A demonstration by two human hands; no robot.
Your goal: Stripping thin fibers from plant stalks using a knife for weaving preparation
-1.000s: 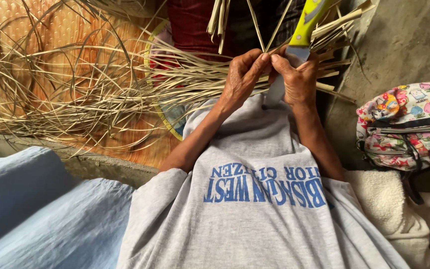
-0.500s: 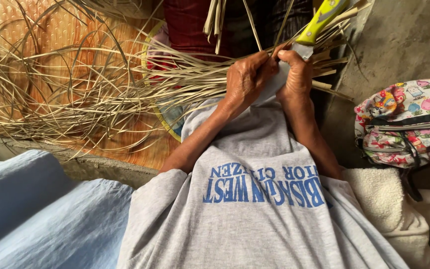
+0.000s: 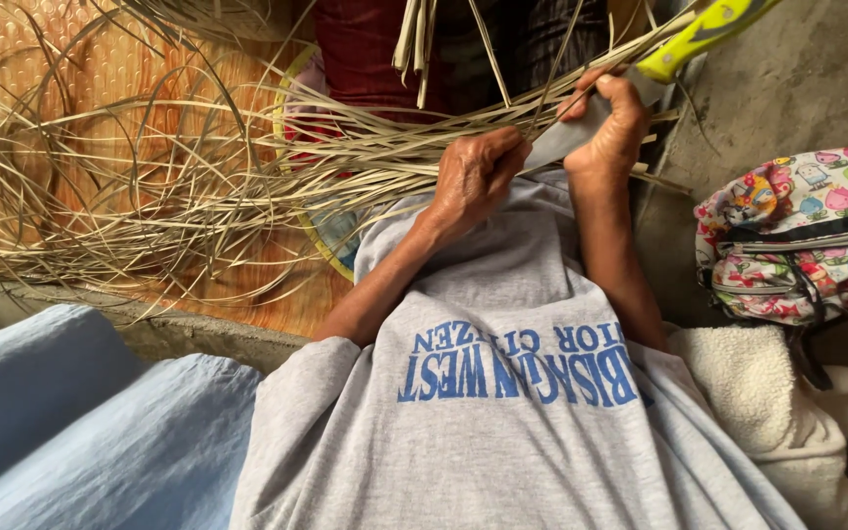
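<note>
Head view. The left hand [image 3: 471, 177] is clenched, its fingers [image 3: 504, 157] pinching a bundle of thin pale strips [image 3: 247, 147] that fans out to the left over a woven orange mat [image 3: 100, 59]. The right hand [image 3: 612, 128] is closed around a knife [image 3: 640, 83]; its grey blade runs from under the right fingers [image 3: 630, 98] down toward the left fingers, and its yellow-green handle sticks out above and to the right of them. The blade lies against the strips just between the two hands, which are close together but not touching. Both forearms rest over a grey shirt [image 3: 502, 432] with blue lettering. More strips [image 3: 414, 34] stand upright above the left fingers, before a dark red cloth [image 3: 365, 44]. Well to the right of the right fingers sits a patterned bag [image 3: 797, 226] on a grey concrete floor [image 3: 797, 88], with a cream fleece cloth [image 3: 767, 393] below it. Pale blue fabric [image 3: 80, 432] lies far below and left of the left fingers.
</note>
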